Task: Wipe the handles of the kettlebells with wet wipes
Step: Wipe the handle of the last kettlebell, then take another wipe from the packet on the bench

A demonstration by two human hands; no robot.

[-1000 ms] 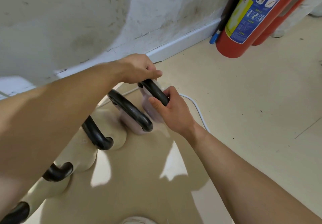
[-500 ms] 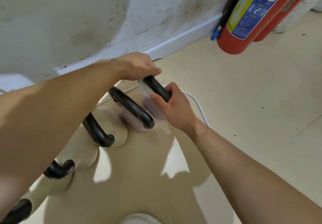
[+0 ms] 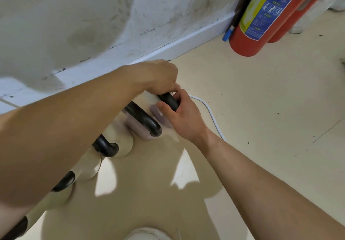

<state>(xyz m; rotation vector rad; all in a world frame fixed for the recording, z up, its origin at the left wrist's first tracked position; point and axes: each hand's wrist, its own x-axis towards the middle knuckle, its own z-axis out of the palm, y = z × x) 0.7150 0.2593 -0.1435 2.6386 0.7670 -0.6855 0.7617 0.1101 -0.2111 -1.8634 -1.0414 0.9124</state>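
Several kettlebells with black handles and pale bodies stand in a row along the wall. My left hand (image 3: 158, 77) grips the top of the farthest kettlebell's handle (image 3: 169, 100), and a pale wet wipe (image 3: 149, 96) shows under its fingers. My right hand (image 3: 184, 115) curls round the same handle just below, thumb on the near side, its fingers touching my left hand. The second kettlebell's handle (image 3: 143, 118) arches over a pinkish body (image 3: 141, 134). My left forearm hides parts of the nearer kettlebells.
A white cable (image 3: 211, 113) lies on the floor right of my right hand. Two red fire extinguishers (image 3: 248, 34) stand against the wall at the upper right. The white skirting board (image 3: 186, 42) runs behind the row.
My right hand has slid up the handle until its fingers meet my left hand, covering most of the bare handle between them. My left hand stays at the top.
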